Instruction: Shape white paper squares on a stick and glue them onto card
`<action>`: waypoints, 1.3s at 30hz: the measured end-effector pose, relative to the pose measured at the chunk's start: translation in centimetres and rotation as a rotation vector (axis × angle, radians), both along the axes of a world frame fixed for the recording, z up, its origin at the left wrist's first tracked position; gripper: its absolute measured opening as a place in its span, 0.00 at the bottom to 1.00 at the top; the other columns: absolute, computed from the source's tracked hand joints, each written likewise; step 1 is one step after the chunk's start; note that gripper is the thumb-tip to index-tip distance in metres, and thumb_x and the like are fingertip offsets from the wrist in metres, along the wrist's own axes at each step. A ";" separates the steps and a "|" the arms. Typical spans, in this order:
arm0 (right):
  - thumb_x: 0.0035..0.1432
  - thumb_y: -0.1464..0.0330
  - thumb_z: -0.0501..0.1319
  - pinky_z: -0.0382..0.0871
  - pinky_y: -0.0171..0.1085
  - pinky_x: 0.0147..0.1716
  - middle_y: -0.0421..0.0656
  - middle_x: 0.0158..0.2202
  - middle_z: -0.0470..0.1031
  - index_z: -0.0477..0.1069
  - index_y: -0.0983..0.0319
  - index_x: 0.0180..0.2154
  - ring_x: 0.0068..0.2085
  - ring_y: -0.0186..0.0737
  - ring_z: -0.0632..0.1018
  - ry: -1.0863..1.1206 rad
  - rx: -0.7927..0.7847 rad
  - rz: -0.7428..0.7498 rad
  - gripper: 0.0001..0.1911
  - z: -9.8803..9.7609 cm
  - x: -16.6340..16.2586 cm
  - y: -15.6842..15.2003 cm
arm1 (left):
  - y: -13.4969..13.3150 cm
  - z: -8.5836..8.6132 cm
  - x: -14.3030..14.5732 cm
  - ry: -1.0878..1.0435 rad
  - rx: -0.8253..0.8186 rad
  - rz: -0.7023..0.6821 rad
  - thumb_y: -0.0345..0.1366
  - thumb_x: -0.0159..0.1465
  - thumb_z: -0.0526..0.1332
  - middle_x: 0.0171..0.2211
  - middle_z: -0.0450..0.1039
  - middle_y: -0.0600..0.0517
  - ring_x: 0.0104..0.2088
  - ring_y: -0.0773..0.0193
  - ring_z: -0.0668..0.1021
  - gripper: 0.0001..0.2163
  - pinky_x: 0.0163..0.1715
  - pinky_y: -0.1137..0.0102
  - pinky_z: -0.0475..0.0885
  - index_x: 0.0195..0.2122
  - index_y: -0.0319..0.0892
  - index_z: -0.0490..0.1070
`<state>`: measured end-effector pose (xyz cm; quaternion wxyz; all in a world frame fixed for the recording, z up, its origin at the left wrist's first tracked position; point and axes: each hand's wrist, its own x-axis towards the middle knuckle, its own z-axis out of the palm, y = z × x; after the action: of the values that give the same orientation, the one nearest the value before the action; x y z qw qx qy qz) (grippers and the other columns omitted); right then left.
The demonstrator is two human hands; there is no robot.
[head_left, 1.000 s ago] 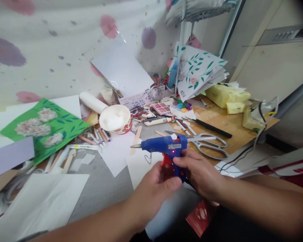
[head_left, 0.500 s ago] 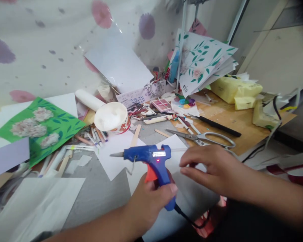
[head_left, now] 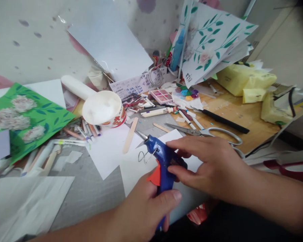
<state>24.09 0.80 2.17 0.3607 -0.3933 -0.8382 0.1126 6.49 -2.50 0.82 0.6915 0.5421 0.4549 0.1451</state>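
My left hand (head_left: pixel 146 208) is wrapped round the handle of a blue hot glue gun (head_left: pixel 159 158) with an orange trigger. Its metal nozzle points up and left, over white paper sheets (head_left: pixel 111 151). My right hand (head_left: pixel 209 166) lies over the back end of the gun's barrel, with fingers bent and touching it. The rear of the gun is hidden under those fingers. Steel scissors (head_left: pixel 207 131) lie just beyond my right hand, and a wooden craft stick (head_left: pixel 130 134) lies left of the nozzle.
A white paper bowl (head_left: pixel 103 109), a white roll (head_left: pixel 77 88), pens and markers (head_left: pixel 88 129) and a green flower-print sheet (head_left: pixel 27 116) crowd the left. Leaf-print cards (head_left: pixel 212 37), yellow packets (head_left: pixel 244 82), a black pen (head_left: pixel 224 121) and a pink paint tray (head_left: pixel 162 95) are at the right and back.
The gun has turned from pointing left to pointing up-left and away. My right hand came back from beside it and settled on its rear end. The view tilted down.
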 end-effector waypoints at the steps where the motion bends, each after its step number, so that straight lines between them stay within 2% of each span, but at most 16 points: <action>1: 0.44 0.74 0.68 0.71 0.34 0.29 0.42 0.30 0.80 0.76 0.66 0.36 0.28 0.38 0.79 -0.013 0.012 -0.009 0.13 0.0 -0.2 0.0 | 0.0 -0.1 0.0 -0.001 0.007 0.002 0.40 0.60 0.53 0.14 0.60 0.60 0.16 0.69 0.64 0.11 0.17 0.76 0.57 0.40 0.41 0.64; 8: 0.46 0.72 0.64 0.69 0.38 0.23 0.47 0.25 0.79 0.77 0.68 0.28 0.24 0.43 0.78 -0.122 0.118 -0.050 0.05 -0.4 -0.7 0.2 | -0.1 -0.7 0.2 0.020 0.001 0.015 0.41 0.63 0.51 0.14 0.60 0.60 0.15 0.70 0.64 0.08 0.16 0.76 0.58 0.35 0.41 0.63; 11: 0.49 0.73 0.62 0.67 0.36 0.22 0.45 0.23 0.78 0.78 0.67 0.28 0.22 0.42 0.77 -0.140 0.115 -0.054 0.06 -0.6 -0.8 0.8 | -0.1 -1.1 0.1 0.005 -0.022 0.000 0.42 0.63 0.51 0.13 0.59 0.60 0.14 0.70 0.64 0.09 0.15 0.77 0.57 0.33 0.42 0.62; 15: 0.50 0.73 0.61 0.66 0.34 0.21 0.43 0.22 0.78 0.79 0.66 0.30 0.22 0.38 0.77 -0.126 0.054 -0.062 0.07 -0.7 -0.8 1.1 | -0.3 -1.5 -0.2 -0.007 -0.040 -0.012 0.43 0.64 0.51 0.13 0.60 0.60 0.14 0.70 0.64 0.11 0.15 0.78 0.57 0.36 0.41 0.64; 19: 0.48 0.71 0.64 0.68 0.34 0.24 0.43 0.24 0.78 0.77 0.66 0.28 0.24 0.39 0.78 -0.115 0.028 -0.047 0.04 -0.4 -0.9 0.8 | -0.3 -1.3 -0.3 -0.042 -0.059 -0.013 0.43 0.63 0.52 0.14 0.58 0.61 0.15 0.70 0.66 0.11 0.15 0.78 0.59 0.38 0.40 0.64; 24: 0.49 0.69 0.63 0.67 0.36 0.22 0.45 0.22 0.76 0.77 0.68 0.29 0.23 0.41 0.77 -0.162 0.039 -0.031 0.08 0.0 -1.0 0.3 | -0.2 -1.2 -0.2 -0.082 -0.022 -0.018 0.40 0.63 0.53 0.15 0.61 0.61 0.14 0.72 0.65 0.08 0.14 0.79 0.59 0.37 0.41 0.62; 31: 0.55 0.68 0.58 0.63 0.36 0.22 0.43 0.21 0.75 0.74 0.65 0.28 0.23 0.39 0.74 -0.264 0.180 -0.036 0.09 -0.4 -1.0 0.4 | -0.4 -1.8 -0.3 -0.044 -0.036 -0.034 0.40 0.64 0.52 0.14 0.60 0.61 0.14 0.70 0.66 0.08 0.16 0.77 0.60 0.34 0.41 0.61; 39: 0.60 0.67 0.55 0.58 0.37 0.20 0.41 0.19 0.70 0.74 0.65 0.27 0.21 0.37 0.70 -0.351 0.312 -0.023 0.14 -0.9 -0.9 0.5 | -0.3 -1.4 -0.2 -0.066 -0.018 -0.036 0.40 0.65 0.52 0.15 0.60 0.61 0.15 0.71 0.66 0.08 0.18 0.76 0.61 0.34 0.41 0.62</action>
<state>23.16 1.29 1.30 0.2670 -0.3560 -0.8908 -0.0925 6.31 -2.76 -0.57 0.7133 0.5389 0.4235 0.1464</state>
